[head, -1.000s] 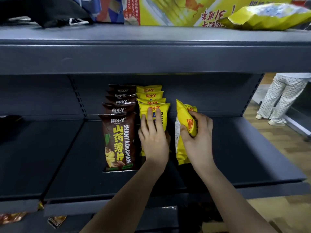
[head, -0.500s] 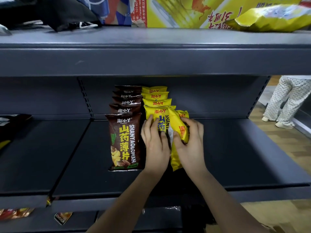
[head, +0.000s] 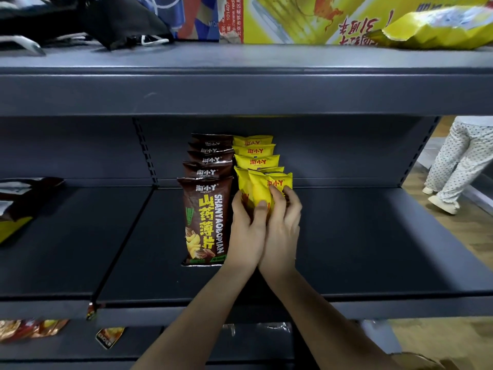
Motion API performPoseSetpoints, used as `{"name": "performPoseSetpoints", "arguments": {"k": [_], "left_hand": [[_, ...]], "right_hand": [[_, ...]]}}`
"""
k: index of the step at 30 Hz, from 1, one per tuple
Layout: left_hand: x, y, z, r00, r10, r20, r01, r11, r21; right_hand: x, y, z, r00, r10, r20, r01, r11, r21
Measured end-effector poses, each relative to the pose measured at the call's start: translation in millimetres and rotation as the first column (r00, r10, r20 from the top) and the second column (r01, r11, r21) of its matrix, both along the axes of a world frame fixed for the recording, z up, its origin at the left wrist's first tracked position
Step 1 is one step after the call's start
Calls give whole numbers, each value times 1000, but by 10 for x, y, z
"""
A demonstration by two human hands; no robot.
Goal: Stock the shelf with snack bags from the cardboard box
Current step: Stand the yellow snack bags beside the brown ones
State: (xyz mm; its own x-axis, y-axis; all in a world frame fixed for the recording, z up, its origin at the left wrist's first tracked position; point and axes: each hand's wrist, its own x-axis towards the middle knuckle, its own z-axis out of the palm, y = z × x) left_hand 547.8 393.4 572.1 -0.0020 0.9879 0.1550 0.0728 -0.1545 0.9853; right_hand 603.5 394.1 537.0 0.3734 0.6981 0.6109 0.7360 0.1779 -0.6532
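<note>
Both hands meet at front of the yellow row on the dark grey metal shelf (head: 346,249). Left hand (head: 246,231) and right hand (head: 284,231) are closed together around a glossy yellow foil snack bag (head: 260,192), pressing it upright against the standing yellow bags (head: 253,152) behind.

Done so far: row of brown foil snack bags (head: 206,220), five visible, w/ yellow row just beside it, touching. Left: most of the shelf is bare both sides, so judging stocking is early. Cardboard box not clearly in view, so remaining stock can't be told.
</note>
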Motion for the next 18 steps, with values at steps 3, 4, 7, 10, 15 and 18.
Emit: {"name": "performPoseSetpoints", "arguments": {"k": [3,4,7,10,15,18], "left_hand": [[6,56,21,1000,-14,19,15,999,-36],[5,68,23,1000,-11,21,12,999,-35],[9,106,-5,999,-19,32,20,999,-37],[39,156,-75,999,53,1,-53,998,-40],[93,221,-45,991,114,-73,-114,994,2],[93,219,12,988,123,-94,-121,992,23]], "right_hand": [[3,-50,-22,948,133,-291,-108,989,101],[17,-65,-25,906,162,-391,-120,984,128],[99,-93,-21,810,212,-547,-215,975,59],[161,-74,-43,731,309,-608,-383,924,8],[130,22,-34,748,318,-583,-398,917,-10],[145,48,-32,763,331,-555,-410,912,-19]]}}
